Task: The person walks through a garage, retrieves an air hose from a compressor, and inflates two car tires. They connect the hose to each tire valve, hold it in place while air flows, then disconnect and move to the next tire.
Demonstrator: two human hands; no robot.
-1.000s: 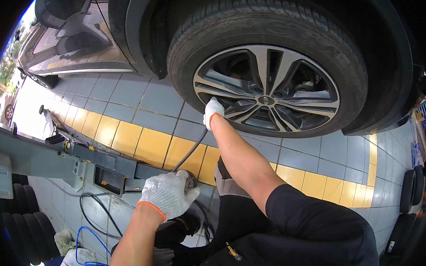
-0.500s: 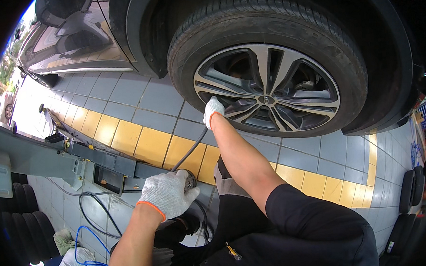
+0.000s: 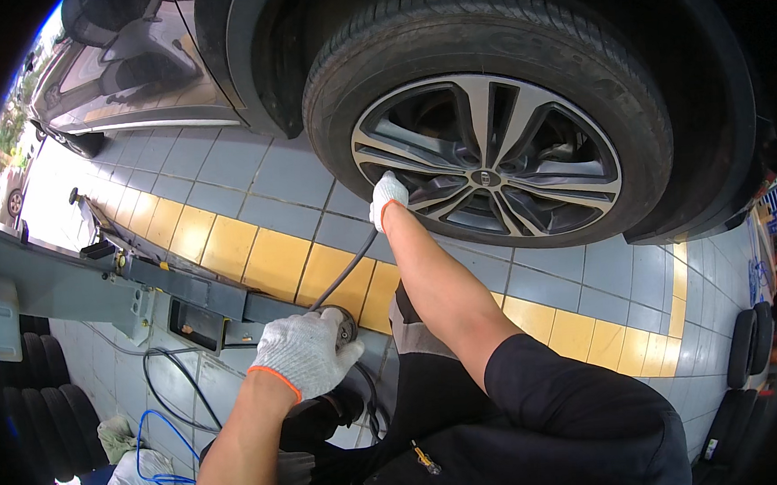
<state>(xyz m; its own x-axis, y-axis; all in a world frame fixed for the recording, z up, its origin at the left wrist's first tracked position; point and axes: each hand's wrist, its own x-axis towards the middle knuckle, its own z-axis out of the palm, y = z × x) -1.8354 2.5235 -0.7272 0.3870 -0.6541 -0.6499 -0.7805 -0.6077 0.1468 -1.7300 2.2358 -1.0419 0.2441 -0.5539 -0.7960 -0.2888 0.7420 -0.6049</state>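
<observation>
A car wheel with a black tyre (image 3: 519,47) and a two-tone alloy rim (image 3: 506,140) fills the upper middle. My right hand (image 3: 389,200), in a white knit glove, is closed around the end of a black air hose (image 3: 348,273) at the rim's lower left edge. Its fingertips and the hose end are hidden by the glove. The hose runs down to my left hand (image 3: 302,354), gloved the same way. That hand grips a tyre inflator with a round gauge (image 3: 348,327), mostly hidden by the fingers.
A grey lift arm (image 3: 189,288) reaches in from the left, low over the tiled floor. Black hose (image 3: 181,389) and a blue hose (image 3: 159,478) loop below it. Stacked tyres (image 3: 51,418) stand at lower left, more tyres (image 3: 743,347) at far right.
My view has shifted very slightly against the wheel. Both hands keep their grips and places, the right at the rim, the left on the inflator.
</observation>
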